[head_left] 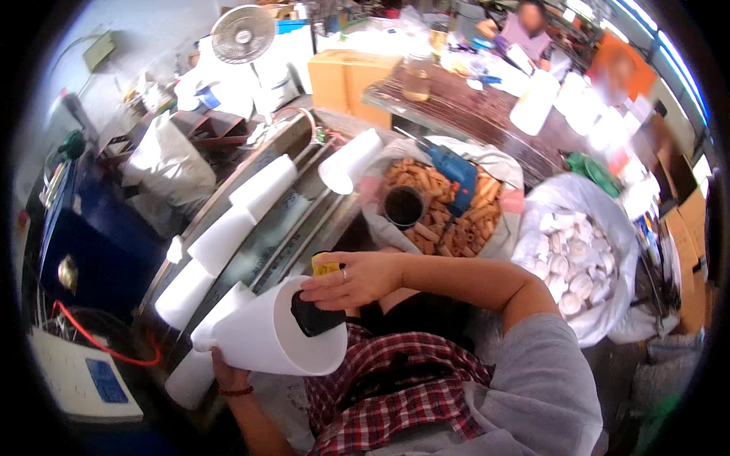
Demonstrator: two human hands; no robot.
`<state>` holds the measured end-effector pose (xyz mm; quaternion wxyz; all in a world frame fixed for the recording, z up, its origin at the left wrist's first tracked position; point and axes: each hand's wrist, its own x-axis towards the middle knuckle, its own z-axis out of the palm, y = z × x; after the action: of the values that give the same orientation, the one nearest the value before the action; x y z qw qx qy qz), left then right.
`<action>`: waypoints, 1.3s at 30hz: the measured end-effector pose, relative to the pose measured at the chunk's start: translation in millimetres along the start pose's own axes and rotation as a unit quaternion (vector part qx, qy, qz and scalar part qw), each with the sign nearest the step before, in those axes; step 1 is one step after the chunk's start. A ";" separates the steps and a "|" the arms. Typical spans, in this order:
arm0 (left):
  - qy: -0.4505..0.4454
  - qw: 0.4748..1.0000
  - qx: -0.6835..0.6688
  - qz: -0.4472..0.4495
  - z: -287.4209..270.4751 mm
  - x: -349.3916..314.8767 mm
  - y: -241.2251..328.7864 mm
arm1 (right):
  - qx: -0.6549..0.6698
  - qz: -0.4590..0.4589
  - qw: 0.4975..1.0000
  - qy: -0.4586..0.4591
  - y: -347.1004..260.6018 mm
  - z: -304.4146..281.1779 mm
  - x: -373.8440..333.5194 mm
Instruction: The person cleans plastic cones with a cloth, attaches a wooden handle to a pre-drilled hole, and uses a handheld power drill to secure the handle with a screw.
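Note:
My left hand (226,372) is closed around the narrow end of a white tapered cup-like shell (255,334). The shell's wide open mouth is tilted toward my right hand (356,278). Between the fingers and thumb of that hand is a black pad (315,315) with a yellow part (327,263) on top. Part of the pad lies inside the mouth, by the inner wall. Several similar white shells lie in slanted rows to the left, such as one white shell (222,242) and another white shell (262,186). The left fingers are partly hidden behind the shell.
Ahead, an open sack (517,178) holds brown, cork-like pieces, a blue power drill (456,171) and a dark cup (404,205). A plastic bag (620,251) of white pieces stands to the right. Beyond are a cardboard box (346,83), a dark table (464,118) and people.

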<state>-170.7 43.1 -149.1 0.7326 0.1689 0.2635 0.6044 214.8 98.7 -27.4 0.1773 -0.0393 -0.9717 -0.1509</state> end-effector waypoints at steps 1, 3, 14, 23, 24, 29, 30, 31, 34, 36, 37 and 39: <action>0.021 0.999 0.036 -0.015 1.1 1.0 -9.7 | -0.001 0.021 1.000 0.003 -8.8 -6.9 -12.0; 0.039 0.994 0.087 -0.046 4.7 3.4 -26.5 | -0.003 0.059 0.998 0.012 -27.4 -18.5 -37.4; 0.073 0.936 0.328 -0.107 46.8 -10.9 -79.3 | 0.040 0.626 0.736 -0.254 -74.2 -81.6 -290.0; 0.018 0.854 0.517 0.056 78.3 9.5 -84.5 | 0.034 0.887 0.458 -0.049 46.8 1.2 -431.9; 0.017 0.864 0.499 0.063 78.9 5.4 -85.9 | 0.019 0.886 0.462 -0.016 52.7 12.7 -430.6; 0.014 0.825 0.553 0.115 86.5 5.8 -95.5 | -0.085 0.847 0.525 0.002 49.6 30.3 -453.5; 0.037 0.832 0.546 0.096 84.5 7.2 -96.3 | -0.123 0.862 0.492 -0.018 42.2 26.5 -454.8; 0.067 0.837 0.537 0.077 81.9 4.2 -95.4 | -0.024 0.852 0.521 0.030 42.1 9.8 -431.8; 0.031 0.830 0.550 0.087 91.8 10.8 -96.4 | -0.014 0.784 0.588 0.201 22.7 -56.2 -352.0; 0.032 0.833 0.546 0.082 89.9 7.7 -96.2 | 0.000 0.739 0.646 0.191 29.7 -76.3 -295.6; 0.021 0.816 0.568 0.099 80.9 7.1 -97.6 | -0.006 0.674 0.711 0.199 34.1 -75.1 -279.9; 0.019 0.777 0.612 0.146 93.2 -1.2 -91.0 | 0.096 0.644 0.751 0.110 35.8 -75.8 -184.2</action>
<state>-43.4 29.3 -125.5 0.3727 0.6067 0.5641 0.4180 416.8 105.2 -15.5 0.3409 -0.6216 -0.6996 0.0898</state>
